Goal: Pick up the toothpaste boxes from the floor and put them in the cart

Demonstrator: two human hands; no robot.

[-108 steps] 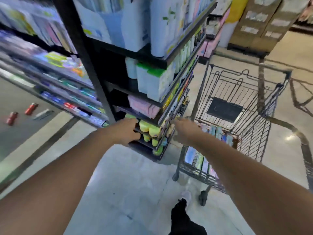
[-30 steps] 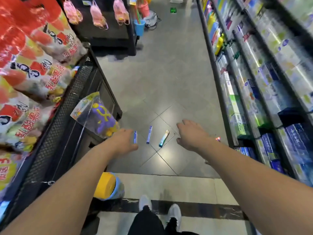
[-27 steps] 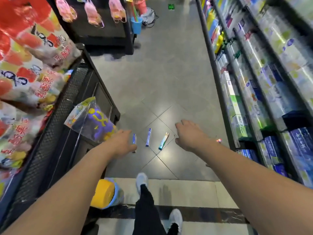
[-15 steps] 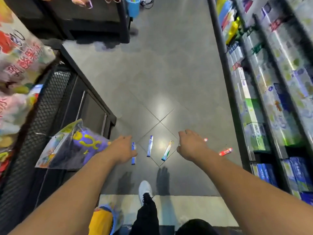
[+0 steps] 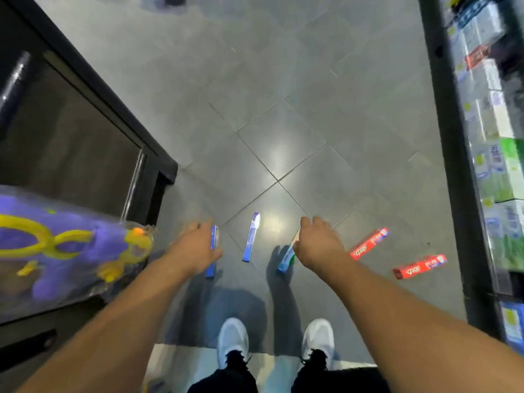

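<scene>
Glossy grey floor tiles (image 5: 297,80) carry five slim rectangular toothpaste boxes (image 5: 251,241).

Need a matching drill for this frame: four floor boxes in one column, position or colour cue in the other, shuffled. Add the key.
Things:
1. blue box by the left hand
2. middle blue box
3. teal and white box
4. far red box

Cues:
A. lies alone between the two hands, not overlapped by either
B. nearest the shelf on the right
C. its upper end hidden behind the right hand
D. partly hidden behind the left hand

Pairs: 1-D, 2-A, 3-C, 4-B
</scene>
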